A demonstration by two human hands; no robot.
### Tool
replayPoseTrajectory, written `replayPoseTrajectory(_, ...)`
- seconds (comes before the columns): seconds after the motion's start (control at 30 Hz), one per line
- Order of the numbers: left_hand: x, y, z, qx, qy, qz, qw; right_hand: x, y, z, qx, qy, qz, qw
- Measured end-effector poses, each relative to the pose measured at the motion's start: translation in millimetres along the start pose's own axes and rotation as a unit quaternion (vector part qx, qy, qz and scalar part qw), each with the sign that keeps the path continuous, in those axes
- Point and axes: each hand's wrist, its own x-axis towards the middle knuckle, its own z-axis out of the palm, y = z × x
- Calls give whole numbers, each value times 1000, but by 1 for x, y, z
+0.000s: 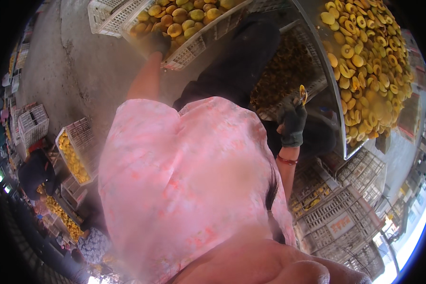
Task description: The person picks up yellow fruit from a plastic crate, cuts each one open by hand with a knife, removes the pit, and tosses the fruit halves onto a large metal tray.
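My left hand (158, 42), in a dark glove, reaches into a white plastic crate (184, 56) of whole yellow peach-like fruit (179, 16). The fingers blur against the fruit, and I cannot see whether they grip one. My right hand (293, 122), also in a dark glove, is closed by the tray's near side. From its fingers sticks up a small yellow object (302, 95); whether it is a fruit piece or a tool tip with flesh on it is unclear. Halved yellow fruit (369, 67) is heaped on a metal-edged tray (335, 76) at the right.
Beneath the tray's edge a shaded crate (287, 64) holds many small brown pieces, perhaps pits. Stacked plastic crates (340, 216) stand at lower right. At left are a crate of yellow fruit (74, 152), a pale crate (33, 124) and a person in a dark hat (37, 174).
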Motion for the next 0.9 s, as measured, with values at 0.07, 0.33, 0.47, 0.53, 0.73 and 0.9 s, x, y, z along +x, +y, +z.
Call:
replayPoseTrajectory(0.07,-2,0,7,-3,-1,-5,1000,2,-4,4,-21,23,21,999)
replayPoseTrajectory(0.33,19,-3,24,-34,-163,28,986,35,24,-13,-29,81,-39,996)
replayPoseTrajectory(0.47,41,27,-21,12,-87,1,996,35,17,-12,-303,204,-266,892)
replayPoseTrajectory(0.53,72,81,-84,36,-45,99,993,35,25,-14,-123,201,-233,944)
replayPoseTrajectory(0.73,110,306,-157,-352,173,434,811,93,131,-60,-357,115,-190,907)
replayPoseTrajectory(0.9,96,491,-138,-295,149,502,799,86,111,-54,-106,169,-50,979)
